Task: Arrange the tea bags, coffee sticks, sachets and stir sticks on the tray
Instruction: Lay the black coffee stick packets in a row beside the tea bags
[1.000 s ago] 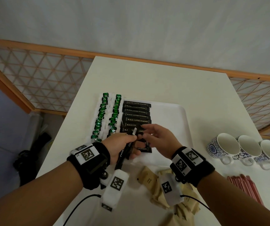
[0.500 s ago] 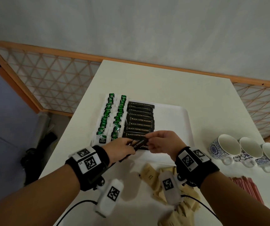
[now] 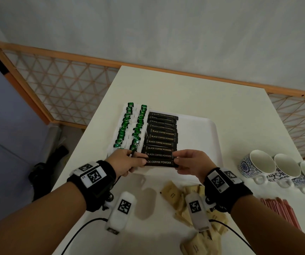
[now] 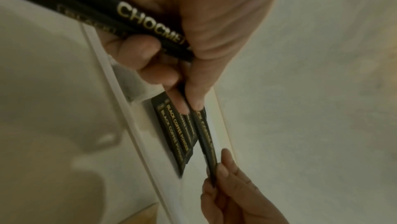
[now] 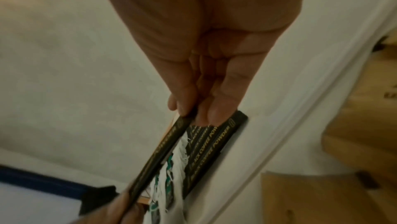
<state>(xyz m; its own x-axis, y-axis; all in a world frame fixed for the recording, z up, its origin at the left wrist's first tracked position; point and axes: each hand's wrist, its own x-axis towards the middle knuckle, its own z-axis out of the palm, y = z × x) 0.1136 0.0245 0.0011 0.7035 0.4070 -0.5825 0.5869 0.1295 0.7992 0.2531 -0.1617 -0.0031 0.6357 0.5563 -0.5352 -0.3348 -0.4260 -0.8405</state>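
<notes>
One black coffee stick [image 3: 159, 162] is held level at the near end of the column of black coffee sticks [image 3: 162, 133] on the white tray [image 3: 210, 137]. My left hand [image 3: 138, 161] pinches its left end and my right hand [image 3: 177, 162] pinches its right end. In the left wrist view the left hand [image 4: 193, 105] also grips spare black sticks [image 4: 137, 19] in its palm. The right wrist view has the right hand [image 5: 193, 109] pinching the stick [image 5: 163, 148] between thumb and fingers. Two columns of green tea bags [image 3: 127, 126] lie left of the coffee sticks.
Brown sachets [image 3: 171, 194] lie loose on the table in front of the tray. Red stir sticks [image 3: 284, 212] lie at the near right. Three blue-patterned cups [image 3: 262, 162] stand to the right. A wooden lattice railing [image 3: 65, 92] runs behind the table.
The stick was tilted between the hands a second ago; both hands have turned it level and brought it down at the near end of the coffee column.
</notes>
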